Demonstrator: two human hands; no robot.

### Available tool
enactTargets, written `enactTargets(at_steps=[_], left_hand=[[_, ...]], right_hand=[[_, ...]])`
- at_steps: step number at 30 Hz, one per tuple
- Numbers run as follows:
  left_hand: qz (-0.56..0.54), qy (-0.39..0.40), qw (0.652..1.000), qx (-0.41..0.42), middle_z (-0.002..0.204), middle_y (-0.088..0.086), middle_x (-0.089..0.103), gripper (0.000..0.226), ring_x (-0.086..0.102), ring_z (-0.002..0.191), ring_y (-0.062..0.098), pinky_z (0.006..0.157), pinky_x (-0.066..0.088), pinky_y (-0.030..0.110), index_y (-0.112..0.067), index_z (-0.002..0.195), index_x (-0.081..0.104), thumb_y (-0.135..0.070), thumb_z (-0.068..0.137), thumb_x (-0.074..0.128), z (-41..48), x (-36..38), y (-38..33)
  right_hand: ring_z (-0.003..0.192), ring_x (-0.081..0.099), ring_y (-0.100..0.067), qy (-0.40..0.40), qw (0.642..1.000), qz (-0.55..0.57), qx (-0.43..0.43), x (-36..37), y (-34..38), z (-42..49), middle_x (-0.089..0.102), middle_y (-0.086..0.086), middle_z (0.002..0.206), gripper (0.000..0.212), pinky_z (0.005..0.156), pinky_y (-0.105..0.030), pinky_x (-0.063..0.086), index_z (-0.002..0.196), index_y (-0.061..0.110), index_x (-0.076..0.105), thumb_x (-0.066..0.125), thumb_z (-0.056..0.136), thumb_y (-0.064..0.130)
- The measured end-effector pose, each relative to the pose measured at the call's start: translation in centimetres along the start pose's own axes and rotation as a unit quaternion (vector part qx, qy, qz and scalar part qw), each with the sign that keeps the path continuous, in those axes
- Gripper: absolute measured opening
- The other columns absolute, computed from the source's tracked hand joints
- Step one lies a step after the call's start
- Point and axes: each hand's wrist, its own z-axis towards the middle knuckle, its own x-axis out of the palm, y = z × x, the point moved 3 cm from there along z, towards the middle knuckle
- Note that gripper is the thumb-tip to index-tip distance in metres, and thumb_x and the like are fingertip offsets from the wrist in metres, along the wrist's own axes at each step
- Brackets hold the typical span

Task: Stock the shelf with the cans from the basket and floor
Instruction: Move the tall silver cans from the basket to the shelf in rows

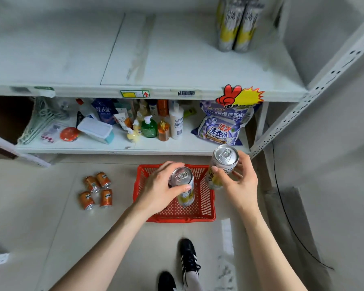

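My left hand (pixel 161 190) grips a tall silver-and-yellow can (pixel 184 190) above the red basket (pixel 206 214) on the floor. My right hand (pixel 242 181) holds a second silver-and-yellow can (pixel 223 164) upright, just right of the basket and in front of the lower shelf edge. Several small orange cans (pixel 97 190) lie on the floor left of the basket. On the wide white shelf (pixel 156 66) two tall silver-and-yellow cans (pixel 235 28) stand at the back right. The basket holds nothing else that I can see.
The lower shelf (pixel 135 148) is crowded with bottles, a detergent bag (pixel 219 131), hangers and a white box. A perforated metal upright (pixel 315 93) rises on the right. A black cable (pixel 282 206) runs along the grey wall. My shoes (pixel 187 259) stand below the basket.
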Motion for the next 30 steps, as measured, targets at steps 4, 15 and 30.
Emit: enactTargets(at_steps=[4,15,30], left_hand=[[0.001,-0.002,1.0,0.016,0.117,-0.018,0.055,0.053,0.051,0.105,-0.006,0.084,0.031,-0.003,-0.024,0.124,0.057,-0.033,0.076,0.078,-0.8,-2.7,-3.9],[0.02,-0.041,0.996,0.076,0.116,-0.015,0.056,0.051,0.05,0.103,-0.005,0.084,0.031,-0.001,-0.023,0.122,0.059,-0.038,0.076,0.076,0.1,-6.4,-12.4],[0.02,-0.081,0.993,0.087,0.113,-0.018,0.056,0.051,0.053,0.104,0.001,0.087,0.038,0.02,-0.026,0.122,0.059,-0.041,0.075,0.075,7.8,-4.6,-19.6]], right_hand=[[0.104,0.062,-0.002,-0.016,1.0,0.003,-0.01,-2.0,4.0,-0.9,0.066,0.009,0.113,0.049,0.091,-0.027,0.051,0.118,0.027,0.057,0.082,0.076,0.017],[0.092,0.063,0.003,-0.059,0.997,0.019,-0.038,-6.7,9.8,-1.4,0.067,0.015,0.107,0.05,0.074,-0.008,0.046,0.112,0.04,0.057,0.082,0.076,0.017],[0.098,0.063,0.002,-0.048,0.997,0.003,-0.064,-12.5,11.0,7.0,0.068,0.015,0.108,0.049,0.075,-0.007,0.047,0.117,0.03,0.058,0.083,0.075,0.027]])
